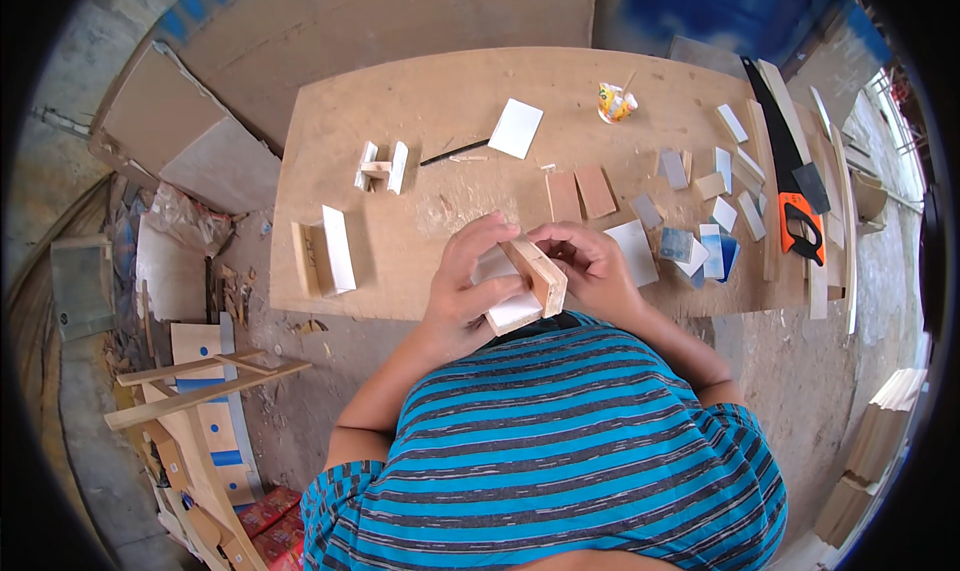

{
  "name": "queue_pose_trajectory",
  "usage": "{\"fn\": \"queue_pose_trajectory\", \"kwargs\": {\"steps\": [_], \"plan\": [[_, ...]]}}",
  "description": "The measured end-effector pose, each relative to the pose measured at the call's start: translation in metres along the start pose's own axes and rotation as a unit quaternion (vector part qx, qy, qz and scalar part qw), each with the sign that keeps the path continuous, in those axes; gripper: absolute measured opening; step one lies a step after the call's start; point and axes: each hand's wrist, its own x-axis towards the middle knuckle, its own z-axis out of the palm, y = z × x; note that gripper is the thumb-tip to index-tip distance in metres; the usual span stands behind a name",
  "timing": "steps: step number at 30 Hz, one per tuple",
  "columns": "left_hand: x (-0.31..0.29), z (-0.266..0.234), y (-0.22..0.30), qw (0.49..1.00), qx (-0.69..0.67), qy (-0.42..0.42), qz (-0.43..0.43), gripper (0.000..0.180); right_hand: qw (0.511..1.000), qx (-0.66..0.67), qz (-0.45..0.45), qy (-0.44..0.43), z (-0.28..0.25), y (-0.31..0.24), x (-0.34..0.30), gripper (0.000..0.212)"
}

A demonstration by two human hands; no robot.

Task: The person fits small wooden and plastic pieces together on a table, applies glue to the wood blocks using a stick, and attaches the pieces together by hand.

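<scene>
Offcuts of wood [205, 396] are seen piled at the lower left of the frame, and two small glued-up wooden assemblies [325, 253] [381, 167] are set on the plywood table [440, 91] at left of centre. At centre frame a small wooden assembly [525, 286], white panel against pale block, is held up above the table's near edge. It is grasped from the left by the left hand [468, 281], fingers curled over the top and thumb beneath. It is pinched from the right by the right hand [590, 263], fingertips closed on the block's upper end. Judged step: pieces being pressed and aligned; steady squeeze and square edges are called for next. Small cut tiles [700, 241] and a handsaw [790, 171] lie at right.
</scene>
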Motion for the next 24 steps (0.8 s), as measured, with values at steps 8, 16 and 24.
{"fn": "queue_pose_trajectory", "kwargs": {"steps": [8, 16, 24], "plan": [[0.004, -0.002, -0.007, 0.996, 0.079, 0.036, -0.015, 0.029, 0.947, 0.285, 0.091, -0.113, -0.007, -0.001, 0.001, 0.046], [0.005, 0.001, -0.005, 0.999, 0.014, 0.027, 0.025, 0.031, 0.949, 0.293, 0.038, -0.105, 0.001, 0.017, 0.005, 0.046], [-0.014, 0.02, -0.021, 1.0, 0.02, 0.002, -0.014, 0.038, 0.908, 0.38, 0.142, -0.104, 0.005, 0.034, 0.003, 0.063]]}}
